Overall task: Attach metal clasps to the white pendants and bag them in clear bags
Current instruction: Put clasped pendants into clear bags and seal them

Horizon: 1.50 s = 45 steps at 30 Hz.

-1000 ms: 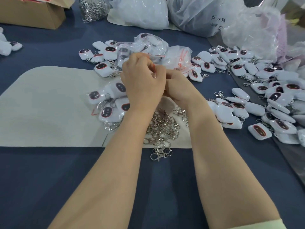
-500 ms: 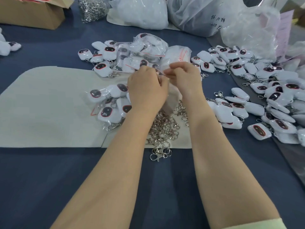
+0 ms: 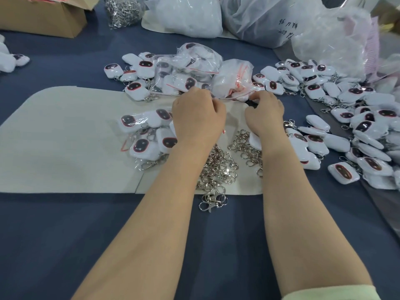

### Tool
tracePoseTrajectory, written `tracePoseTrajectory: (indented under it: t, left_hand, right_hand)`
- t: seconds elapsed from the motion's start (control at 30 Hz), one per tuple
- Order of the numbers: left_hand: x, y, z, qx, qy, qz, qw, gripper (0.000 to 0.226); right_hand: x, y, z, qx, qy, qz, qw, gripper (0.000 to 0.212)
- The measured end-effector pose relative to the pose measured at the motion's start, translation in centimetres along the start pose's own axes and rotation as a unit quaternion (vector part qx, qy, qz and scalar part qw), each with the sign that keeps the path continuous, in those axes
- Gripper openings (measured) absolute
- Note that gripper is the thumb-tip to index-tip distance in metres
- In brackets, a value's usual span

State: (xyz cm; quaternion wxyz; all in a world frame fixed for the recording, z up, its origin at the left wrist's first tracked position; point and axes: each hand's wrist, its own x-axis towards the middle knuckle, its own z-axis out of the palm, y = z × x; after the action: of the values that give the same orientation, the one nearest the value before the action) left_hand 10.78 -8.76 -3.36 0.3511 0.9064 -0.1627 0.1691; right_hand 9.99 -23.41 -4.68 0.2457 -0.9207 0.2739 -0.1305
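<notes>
- Left hand (image 3: 199, 114) and right hand (image 3: 265, 114) each curl their fingers onto the upper edge of a clear bag (image 3: 234, 109) stretched between them at centre frame; fingertips are hidden.
- Half a second ago the hands touched; now they are apart and higher in the frame.
- Open room: bare mat (image 3: 65, 137) at left, blue table (image 3: 65, 245) below.
- Metal clasps (image 3: 218, 167) are heaped just below the wrists.
- Bagged pendants (image 3: 140, 146) lie beside the left hand; loose white pendants (image 3: 337, 141) crowd the right; filled bags (image 3: 194, 68) are piled just above the knuckles.
- Cardboard box (image 3: 43, 18) sits at upper left.
</notes>
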Motion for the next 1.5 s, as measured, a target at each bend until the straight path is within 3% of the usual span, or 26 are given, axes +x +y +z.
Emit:
tracePoseTrajectory:
  t: [0.13,0.33,0.47,0.73,0.97,1.13,1.23,1.37,1.5]
  left_hand:
    - [-0.1,0.3,0.1,-0.052,0.034,0.032,0.998,0.024]
    - [-0.4,0.9,0.4,-0.175,0.035,0.064,0.982,0.019]
    - [-0.4,0.9,0.6,-0.188,0.033,0.054,0.98,0.017]
    - [-0.4,0.7,0.6,-0.191,0.016,0.046,0.98,0.017]
    - [-0.4,0.8,0.4,-0.239,0.015,0.016,0.971,0.014]
    - [-0.2,0.9,0.1,-0.295,0.024,-0.022,0.955,0.014]
    - [0.1,1.0,0.0,-0.346,0.031,-0.064,0.936,0.018]
    - [0.6,1.1,-0.3,-0.4,0.039,-0.124,0.907,0.026]
    - [1.3,0.3,-0.2,-0.409,0.038,-0.176,0.894,0.027]
  right_hand:
    - [-0.1,-0.2,0.2,-0.043,-0.03,0.007,0.999,0.042]
    - [-0.1,-0.3,0.1,-0.011,0.01,0.034,0.999,0.043]
    - [-0.3,-0.4,0.2,0.003,0.018,0.039,0.999,0.035]
    - [-0.2,-0.4,0.3,-0.057,-0.032,0.029,0.997,0.042]
    - [-0.4,-0.5,-0.4,0.089,0.143,0.082,0.982,0.033]
    - [-0.6,-2.2,-1.6,0.329,0.207,0.014,0.921,0.038]
    - [-0.7,-4.0,-2.3,0.372,0.168,-0.05,0.912,0.037]
    - [-1.7,-5.9,-2.7,0.265,0.025,-0.189,0.945,0.017]
    - [-2.3,-6.4,-3.4,0.214,-0.112,-0.225,0.944,0.019]
